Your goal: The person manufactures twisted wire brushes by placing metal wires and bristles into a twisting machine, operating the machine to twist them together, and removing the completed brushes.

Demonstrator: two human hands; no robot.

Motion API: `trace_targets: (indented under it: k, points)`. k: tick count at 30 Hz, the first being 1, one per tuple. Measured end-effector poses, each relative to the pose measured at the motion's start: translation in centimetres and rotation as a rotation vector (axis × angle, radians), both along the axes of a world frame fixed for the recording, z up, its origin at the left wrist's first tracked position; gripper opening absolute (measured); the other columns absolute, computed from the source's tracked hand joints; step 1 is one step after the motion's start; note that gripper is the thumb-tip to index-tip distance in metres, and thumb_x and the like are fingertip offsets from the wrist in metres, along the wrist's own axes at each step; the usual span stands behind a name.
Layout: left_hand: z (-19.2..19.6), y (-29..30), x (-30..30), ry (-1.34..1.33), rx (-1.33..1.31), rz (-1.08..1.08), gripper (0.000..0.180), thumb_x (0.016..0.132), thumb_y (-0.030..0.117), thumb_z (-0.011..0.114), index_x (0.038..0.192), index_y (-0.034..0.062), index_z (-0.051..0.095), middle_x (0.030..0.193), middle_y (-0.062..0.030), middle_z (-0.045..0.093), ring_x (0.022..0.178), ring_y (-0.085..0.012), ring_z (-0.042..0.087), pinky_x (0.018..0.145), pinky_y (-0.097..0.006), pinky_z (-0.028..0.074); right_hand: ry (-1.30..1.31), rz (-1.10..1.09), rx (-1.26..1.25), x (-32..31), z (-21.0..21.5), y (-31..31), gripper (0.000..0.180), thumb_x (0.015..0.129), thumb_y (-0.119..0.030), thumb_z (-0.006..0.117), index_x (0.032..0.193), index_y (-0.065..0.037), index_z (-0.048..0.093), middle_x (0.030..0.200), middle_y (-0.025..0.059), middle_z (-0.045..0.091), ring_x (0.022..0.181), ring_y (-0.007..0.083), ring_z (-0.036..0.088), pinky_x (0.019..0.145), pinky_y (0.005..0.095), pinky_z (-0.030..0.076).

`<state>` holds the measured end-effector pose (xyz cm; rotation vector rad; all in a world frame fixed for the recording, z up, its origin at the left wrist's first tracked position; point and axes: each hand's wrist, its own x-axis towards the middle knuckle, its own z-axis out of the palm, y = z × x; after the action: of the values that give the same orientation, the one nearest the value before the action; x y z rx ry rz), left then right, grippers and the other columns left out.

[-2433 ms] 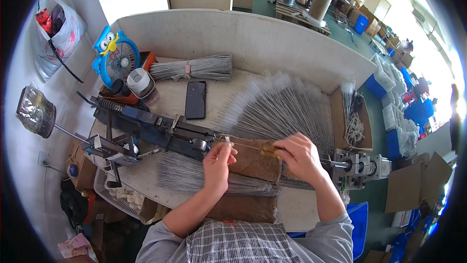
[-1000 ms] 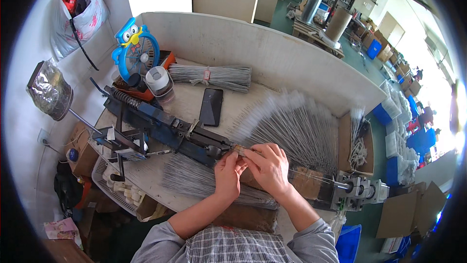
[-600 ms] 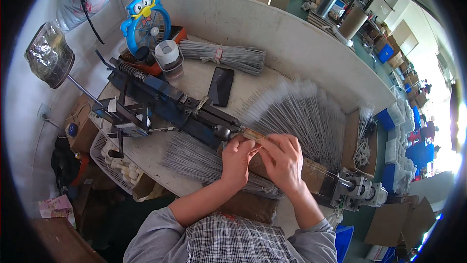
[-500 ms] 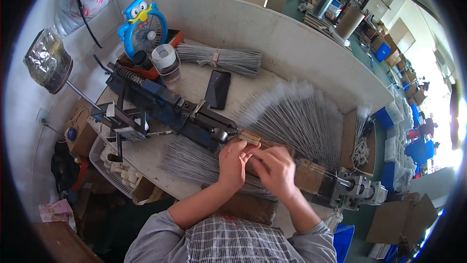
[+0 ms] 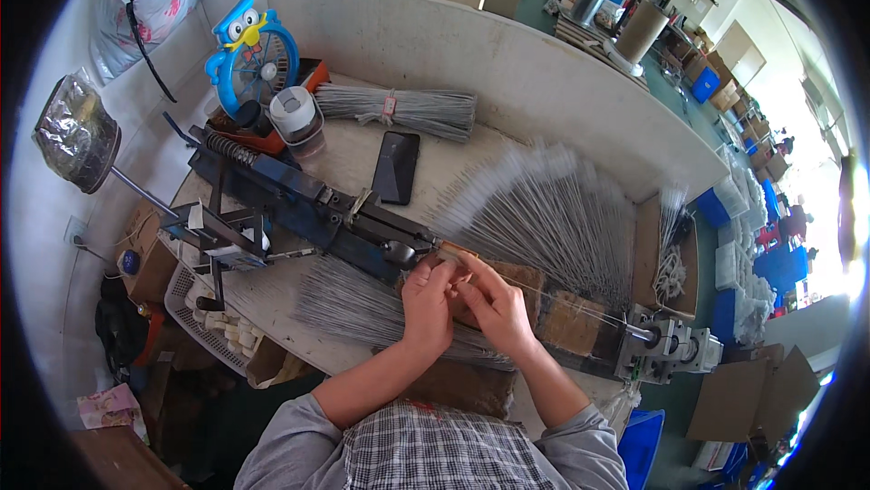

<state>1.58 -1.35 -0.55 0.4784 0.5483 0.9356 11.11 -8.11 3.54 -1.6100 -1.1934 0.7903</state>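
Head view: we are looking down at a curved bench (image 5: 299, 295) where our two hands are meeting just right of the frame's centre. Our left hand (image 5: 428, 307) and right hand (image 5: 497, 310) are working close together at the right end of the long blue machine (image 5: 313, 209), fingertips pinched toward each other over a small pale piece (image 5: 450, 257) sitting by the machine's nose. A thin wire (image 5: 580, 304) is running from that spot toward the lower right, to the grey metal fixture (image 5: 666, 351). We are judging that the step in hand is fitting or threading something fine onto that wire at the machine's end; the next move is probably calling for a steady pinch and a careful feed along the wire's line.

Both hands are curling closed in a fingertip grip, but we cannot tell exactly what each one is holding, since the fingers are covering it. Whether the wire is passing through the fingers or only beneath them is also hard to make out.

A fan of grey wire brushes (image 5: 553, 218) is spreading out to the upper right of the hands, and a flatter bundle (image 5: 353, 300) is lying to their lower left. A dark phone (image 5: 396, 166) is resting above the machine, and a tied bundle (image 5: 399, 111) is lying further up. The bench's lower edge is being hidden by our arms.
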Motion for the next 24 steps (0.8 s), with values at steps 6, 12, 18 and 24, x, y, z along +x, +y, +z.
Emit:
trace_targets:
  k: [6,12,18,24]
  points:
    - [1.0,-0.1,0.2,0.059,-0.083,0.03,0.013,0.09,0.003,0.056,0.102,0.0036,0.059,0.096,-0.0021,0.062,0.081,-0.008,0.058,0.071,-0.022,0.046,-0.148,0.001,0.013,0.6,-0.3,0.2,0.04,0.093,-0.012,0.059,0.132,-0.004,0.051,0.076,0.0049,0.066,0.068,0.0082,0.062,0.064,0.0238,0.05]
    - [0.0,0.1,-0.4,0.037,-0.052,-0.027,0.019,0.095,0.017,0.05,0.104,0.0027,0.059,0.095,-0.0044,0.063,0.085,-0.0128,0.061,0.076,-0.027,0.049,-0.072,0.029,0.023,0.0,0.4,-0.5,0.036,0.094,-0.013,0.059,0.129,-0.005,0.055,0.075,0.0032,0.065,0.066,0.0075,0.06,0.061,0.0236,0.049]
    - [0.0,0.1,-1.0,-0.086,-0.115,-0.053,0.046,0.099,0.041,0.037,0.105,0.0002,0.056,0.096,-0.0111,0.063,0.09,-0.0204,0.063,0.082,-0.032,0.051,0.578,0.144,-0.085,-0.8,-1.4,1.6,0.037,0.099,-0.023,0.053,0.132,-0.006,0.053,0.088,0.0033,0.062,0.069,0.0047,0.053,0.058,0.0225,0.045]
    - [1.9,0.1,-0.4,-0.108,-0.217,-0.045,0.05,0.099,0.047,0.035,0.116,0.0024,0.051,0.109,-0.0131,0.059,0.105,-0.0238,0.058,0.093,-0.036,0.045,0.184,0.151,-0.157,-0.6,0.8,0.1,0.033,0.096,-0.019,0.057,0.125,-0.005,0.059,0.084,0.002,0.063,0.07,0.0108,0.058,0.063,0.0254,0.048]
